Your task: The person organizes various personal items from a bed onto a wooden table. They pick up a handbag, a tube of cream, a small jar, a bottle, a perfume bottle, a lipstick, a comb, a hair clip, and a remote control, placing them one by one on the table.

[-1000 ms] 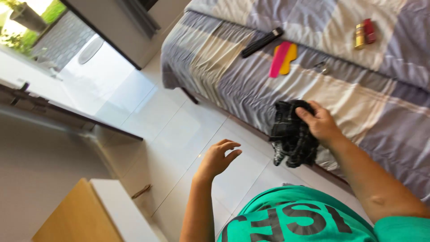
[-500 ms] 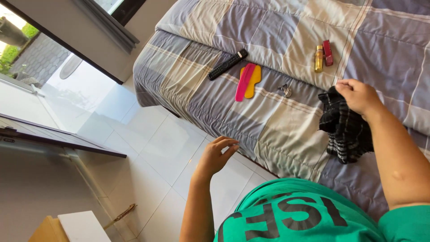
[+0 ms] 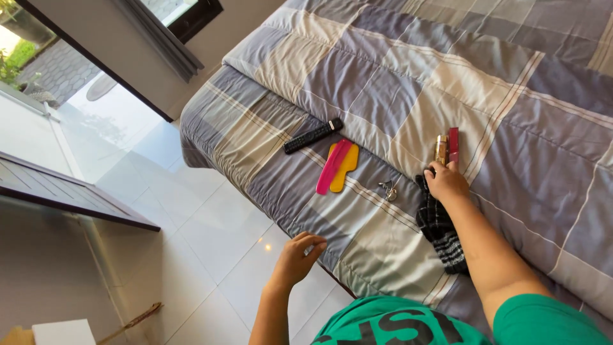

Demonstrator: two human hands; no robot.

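My right hand [image 3: 446, 181] rests on the bed with a dark checked cloth [image 3: 439, 230] under it and trailing toward me; the fingers seem closed on the cloth's far end. Just beyond the fingertips lie a gold tube [image 3: 440, 149] and a red tube [image 3: 453, 145]. My left hand [image 3: 298, 257] hovers over the floor at the bed's edge, fingers curled loosely, holding nothing I can see. A black remote control [image 3: 313, 135], a pink and a yellow flat piece [image 3: 338, 166] and a small metal key-like item [image 3: 387, 189] lie on the bedspread.
The bed has a grey, beige and purple checked quilt [image 3: 396, 76]. White floor tiles [image 3: 204, 243] run along its side. A dark tabletop edge [image 3: 70, 198] is at the left, a curtain [image 3: 159, 38] and window behind, and a white box [image 3: 62, 332] at the bottom left.
My right hand carried the dark cloth from the bed's edge up onto the quilt, toward the two tubes. My view swung further over the bed. My left hand stayed low over the floor.
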